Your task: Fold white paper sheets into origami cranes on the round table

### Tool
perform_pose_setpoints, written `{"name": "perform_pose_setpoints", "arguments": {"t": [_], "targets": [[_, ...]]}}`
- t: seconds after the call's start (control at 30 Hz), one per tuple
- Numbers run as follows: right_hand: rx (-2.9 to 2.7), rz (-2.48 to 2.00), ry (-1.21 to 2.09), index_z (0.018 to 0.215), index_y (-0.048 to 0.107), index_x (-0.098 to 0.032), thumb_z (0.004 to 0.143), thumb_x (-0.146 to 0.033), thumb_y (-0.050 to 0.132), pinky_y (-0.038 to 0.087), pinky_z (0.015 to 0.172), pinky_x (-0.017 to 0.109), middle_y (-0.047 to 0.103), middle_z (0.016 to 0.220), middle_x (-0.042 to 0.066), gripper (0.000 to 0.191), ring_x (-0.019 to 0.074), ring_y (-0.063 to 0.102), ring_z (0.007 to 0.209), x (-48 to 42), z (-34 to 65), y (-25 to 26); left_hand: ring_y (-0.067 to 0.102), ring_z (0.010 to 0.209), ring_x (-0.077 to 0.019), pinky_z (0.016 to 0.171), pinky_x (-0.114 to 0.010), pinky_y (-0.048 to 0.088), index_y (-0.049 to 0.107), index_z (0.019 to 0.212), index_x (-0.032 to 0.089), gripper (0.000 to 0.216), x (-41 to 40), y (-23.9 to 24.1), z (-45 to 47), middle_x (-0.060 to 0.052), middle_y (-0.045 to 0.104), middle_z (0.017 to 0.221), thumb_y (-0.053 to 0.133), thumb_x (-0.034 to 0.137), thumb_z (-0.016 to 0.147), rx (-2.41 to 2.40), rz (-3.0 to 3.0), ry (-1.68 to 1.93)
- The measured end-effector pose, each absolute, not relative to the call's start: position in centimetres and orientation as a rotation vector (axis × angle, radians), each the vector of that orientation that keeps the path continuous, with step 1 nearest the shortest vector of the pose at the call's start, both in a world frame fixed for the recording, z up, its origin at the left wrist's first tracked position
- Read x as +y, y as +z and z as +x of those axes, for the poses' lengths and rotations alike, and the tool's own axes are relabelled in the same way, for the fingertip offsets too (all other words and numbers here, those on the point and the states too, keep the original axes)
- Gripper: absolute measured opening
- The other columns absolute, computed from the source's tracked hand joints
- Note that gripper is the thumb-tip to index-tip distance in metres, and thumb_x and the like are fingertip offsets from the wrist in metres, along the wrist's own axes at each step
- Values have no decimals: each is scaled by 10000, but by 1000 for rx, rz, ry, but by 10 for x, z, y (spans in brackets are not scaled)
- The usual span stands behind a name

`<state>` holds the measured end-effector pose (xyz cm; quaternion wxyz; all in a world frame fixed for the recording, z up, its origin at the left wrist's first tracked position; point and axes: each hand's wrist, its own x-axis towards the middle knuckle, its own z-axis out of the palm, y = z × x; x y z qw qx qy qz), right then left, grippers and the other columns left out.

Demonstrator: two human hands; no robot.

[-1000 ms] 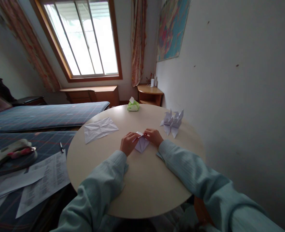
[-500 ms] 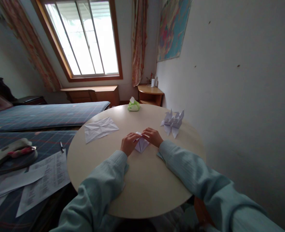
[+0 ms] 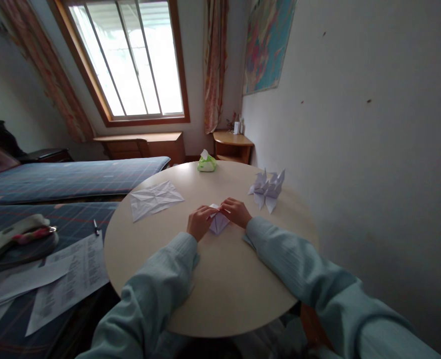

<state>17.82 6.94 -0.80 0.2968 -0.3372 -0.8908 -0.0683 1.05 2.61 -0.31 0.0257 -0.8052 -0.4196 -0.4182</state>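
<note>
Between my hands, over the middle of the round table [image 3: 220,304], is a small folded piece of white paper [image 3: 219,225]. My left hand [image 3: 200,221] grips its upper left part, fingers bent inward. From the other side my right hand [image 3: 236,211] pinches the top, and the fingertips of both hands nearly meet there. My fingers cover the paper's upper part; its lower point shows creases. To the left lies a creased, unfolded white sheet [image 3: 156,199]. Several folded paper figures [image 3: 268,188] with pointed flaps stand together at the right.
A green tissue pack [image 3: 207,163] sits at the table's far edge. Left of the table, a bed with a plaid cover [image 3: 74,174] holds printed sheets [image 3: 71,279], a pen [image 3: 96,227] and a pale bag-like object [image 3: 16,237]. A white wall [image 3: 362,164] rises close on the right.
My hands keep nearly the same place and grip. The folded paper's lower point has shifted very slightly upward; everything else on the table is unmoved.
</note>
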Motion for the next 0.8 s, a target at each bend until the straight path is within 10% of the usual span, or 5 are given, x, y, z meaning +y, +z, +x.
{"name": "perform_pose_setpoints", "arguments": {"t": [0.8], "targets": [[-2256, -651, -166, 798, 598, -197, 834, -269, 427, 429, 656, 237, 634, 777, 39, 189, 131, 524, 729, 68, 176, -7, 551, 590, -96, 546, -202, 434, 659, 752, 211, 108, 28, -1, 13, -1, 655, 680, 574, 273, 726, -1392, -2376, -1769]]}}
